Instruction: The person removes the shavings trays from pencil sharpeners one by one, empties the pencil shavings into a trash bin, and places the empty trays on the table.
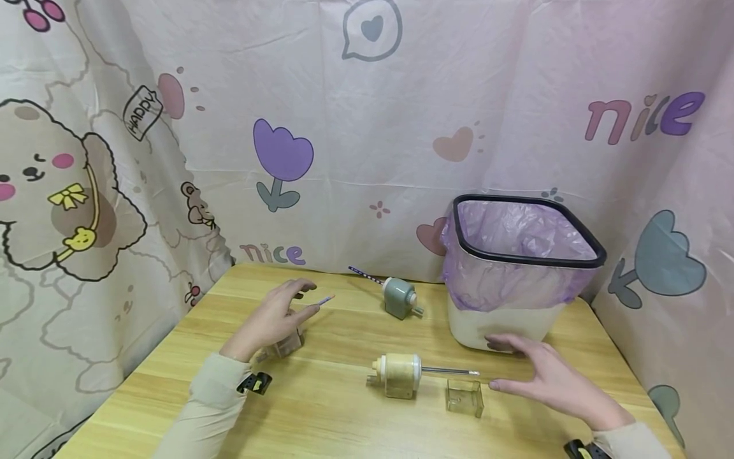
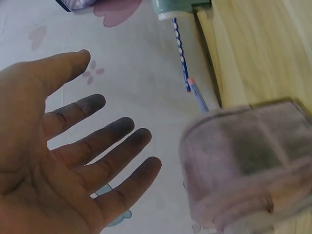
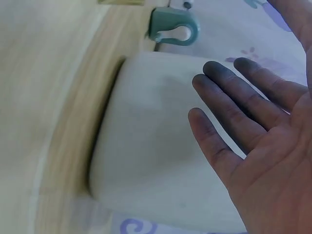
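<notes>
Head view: pencil (image 1: 444,370) in yellow sharpener (image 1: 400,376), purple liner (image 1: 493,285) in bin (image 1: 482,324).

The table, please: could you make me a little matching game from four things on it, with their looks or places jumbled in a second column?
Things:
1. Bin
2. Green sharpener
3. Yellow sharpener
4. See-through box

Looks or places:
A. Has a dark pencil sticking out
B. Lined with a purple bag
C. Between the yellow sharpener and the right hand
D. Has a blue dotted pencil sticking out

Right pairs: 1-B, 2-D, 3-A, 4-C
</notes>
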